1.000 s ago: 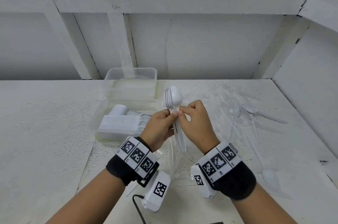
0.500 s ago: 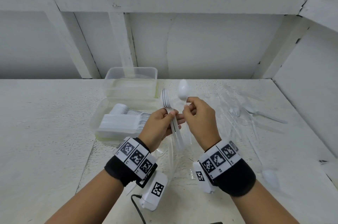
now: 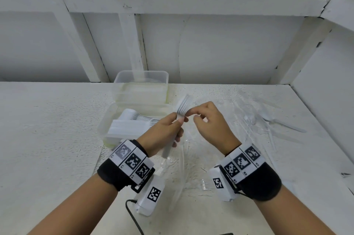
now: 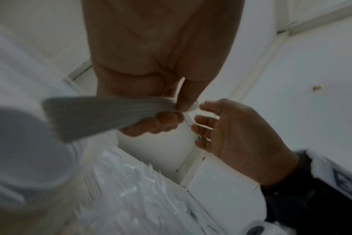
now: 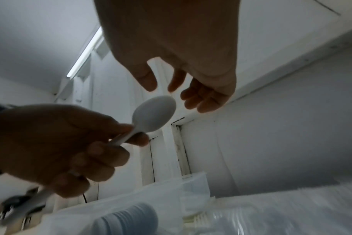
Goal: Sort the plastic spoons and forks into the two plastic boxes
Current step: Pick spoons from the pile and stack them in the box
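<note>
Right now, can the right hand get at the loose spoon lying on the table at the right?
Probably yes. The right hand looks empty, and the spoon lies uncovered on the table to its right, with nothing standing between them.

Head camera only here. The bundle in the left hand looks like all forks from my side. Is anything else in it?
Observer: Yes. The right wrist view shows a spoon on the far side of the bundle, gripped by the left hand.
Operator: Has the right hand got hold of that spoon?
Observer: No. The right hand is just beside the bowl, thumb and fingers spread, not closed on it.
</note>
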{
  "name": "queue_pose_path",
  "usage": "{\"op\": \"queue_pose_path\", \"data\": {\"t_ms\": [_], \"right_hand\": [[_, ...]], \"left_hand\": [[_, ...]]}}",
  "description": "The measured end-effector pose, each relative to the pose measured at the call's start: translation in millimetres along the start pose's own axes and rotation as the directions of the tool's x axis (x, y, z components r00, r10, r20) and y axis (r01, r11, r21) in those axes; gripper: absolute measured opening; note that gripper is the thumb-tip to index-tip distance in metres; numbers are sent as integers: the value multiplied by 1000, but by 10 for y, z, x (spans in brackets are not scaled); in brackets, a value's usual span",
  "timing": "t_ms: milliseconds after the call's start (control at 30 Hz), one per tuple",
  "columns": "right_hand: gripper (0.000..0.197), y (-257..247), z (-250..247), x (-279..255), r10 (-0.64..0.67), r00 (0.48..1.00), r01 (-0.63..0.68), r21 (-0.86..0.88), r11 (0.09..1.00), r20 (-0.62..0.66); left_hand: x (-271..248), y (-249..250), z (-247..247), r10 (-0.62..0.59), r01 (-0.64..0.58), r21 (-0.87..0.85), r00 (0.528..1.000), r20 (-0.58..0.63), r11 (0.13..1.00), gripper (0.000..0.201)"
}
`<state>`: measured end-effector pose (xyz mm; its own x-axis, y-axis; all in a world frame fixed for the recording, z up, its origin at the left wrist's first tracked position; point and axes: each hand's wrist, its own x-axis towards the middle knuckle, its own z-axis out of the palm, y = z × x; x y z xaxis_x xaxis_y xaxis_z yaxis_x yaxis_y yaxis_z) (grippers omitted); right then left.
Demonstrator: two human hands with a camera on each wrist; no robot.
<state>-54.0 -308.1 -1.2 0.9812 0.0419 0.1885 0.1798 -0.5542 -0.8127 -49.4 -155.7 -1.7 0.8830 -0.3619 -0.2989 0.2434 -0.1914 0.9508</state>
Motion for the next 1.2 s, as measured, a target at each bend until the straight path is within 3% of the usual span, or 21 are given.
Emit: {"op": "queue_pose_path", "data": {"t_ms": [67,133,200,300,400,533,600,667,767,833,900,967,1033,1133,1200], "right_hand": [[13,-29,-28,31,-78,992,76,-22,997,-99],[30,-45,-37,64,-237,963,227,-88,970,-129],[45,-49,-30,90,-404,914,398,-236,886,27],[48,-45,45,83,-443,826,555,-361,750,349],[45,-17,170,50,-467,777,619,-384,685,422],[35,-8,319,63,-518,753,649,-326,688,406],[35,-10,376,108,-508,749,649,-315,692,427],[36,-20,401,205,-460,775,609,-316,728,434],[29,-19,415,431,-360,861,478,-327,815,359],[28,-37,471,588,-307,899,407,-339,848,312],[30,-83,576,725,-240,920,345,-352,870,309],[30,-116,714,831,-196,928,308,-355,882,317],[30,-131,845,897,-163,928,291,-381,878,335],[30,-143,987,918,-128,917,300,-443,845,377],[30,-137,1046,899,-128,906,327,-474,818,403]], "left_hand": [[-11,30,-108,19,-23,200,1000,24,980,21],[-30,65,-219,15,-28,386,999,36,922,18],[-56,96,-312,-2,-24,512,999,49,859,9],[-97,124,-409,-37,-7,566,997,67,825,15],[-136,135,-496,-61,-6,575,993,97,818,19],[-182,102,-595,-50,-33,601,991,120,798,18],[-194,66,-658,25,-82,650,995,97,755,18],[-175,6,-773,200,-166,734,979,42,659,19],[-114,-103,-988,504,-237,862,863,-25,449,19],[-72,-163,-1100,589,-223,917,808,-15,331,15],[-10,-246,-1194,561,-193,936,828,-5,294,22],[58,-312,-1247,415,-156,940,910,17,302,40],[118,-362,-1284,230,-74,965,973,14,251,61],[138,-399,-1321,110,-27,985,994,9,171,80],[147,-410,-1340,127,-22,984,992,-1,177,71]]}}
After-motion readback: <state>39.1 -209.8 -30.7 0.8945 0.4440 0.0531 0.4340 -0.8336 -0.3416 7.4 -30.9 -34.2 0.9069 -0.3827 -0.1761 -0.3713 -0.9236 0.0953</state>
